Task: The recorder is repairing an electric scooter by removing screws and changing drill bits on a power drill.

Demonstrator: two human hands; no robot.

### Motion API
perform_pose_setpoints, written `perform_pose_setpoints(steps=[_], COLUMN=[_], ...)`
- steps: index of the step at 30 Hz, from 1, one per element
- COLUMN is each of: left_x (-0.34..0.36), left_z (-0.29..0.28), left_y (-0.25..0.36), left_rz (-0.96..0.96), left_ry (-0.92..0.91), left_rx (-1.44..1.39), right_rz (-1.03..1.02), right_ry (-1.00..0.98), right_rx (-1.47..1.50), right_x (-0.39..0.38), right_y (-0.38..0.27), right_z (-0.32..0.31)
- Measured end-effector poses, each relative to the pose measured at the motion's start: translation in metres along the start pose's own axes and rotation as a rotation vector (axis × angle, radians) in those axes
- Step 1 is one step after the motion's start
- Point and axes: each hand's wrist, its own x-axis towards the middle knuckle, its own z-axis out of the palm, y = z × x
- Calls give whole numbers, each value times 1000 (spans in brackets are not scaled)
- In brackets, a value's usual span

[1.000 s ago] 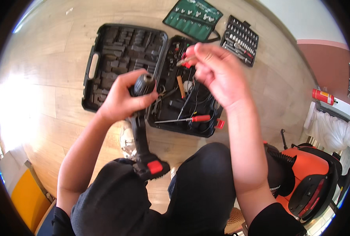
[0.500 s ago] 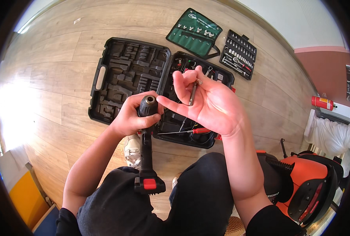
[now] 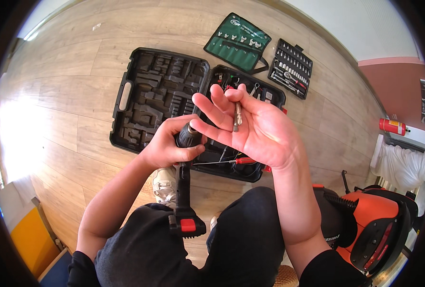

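Wood flooring as background: the left hand, gripping a drill, has shifted slightly toward the spread-fingered right hand holding a metal bit; chuck and bit lie nearer.

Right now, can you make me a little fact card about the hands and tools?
Left hand: wrapped around a black power drill with a red patch near its base
Right hand: palm up, thumb on a slim metal bit, maybe more than one
Behind the hands: open black plastic tool case
On the case: red-handled screwdriver
Farther away: green wrench pouch, black-cased socket set
Far right: red cylindrical fire extinguisher
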Motion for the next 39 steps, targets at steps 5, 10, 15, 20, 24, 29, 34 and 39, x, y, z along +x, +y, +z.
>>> perform_pose_setpoints(steps=[5,10,15,20,24,29,34,39], left_x=[-2,-1,1,-3,-17,-37,-42,-45], left_z=[2,4,6,11,16,13,13,8], left_y=[6,6,5,14,18,7,-5,-29], left_rz=[-1,77,267,482,519,385,234,200], left_ry=[-4,3,-27,-47,-15,82,191,252], left_rx=[-5,75,197,303,318,145,-85,-471], right_rz=[19,2,11,-79,-174,-150,-288,-294], right_ry=[2,14,-53,-135,-24,80,177,610], right_rx=[-56,-173,-315,-451,-532,-447,-746,-1225], right_x=[-2,-3,-2,-1,-8,-18,-1,28], right_y=[1,4,1,8,19,37,5,-103], right_z=[4,4,3,11,19,12,-31,-120])
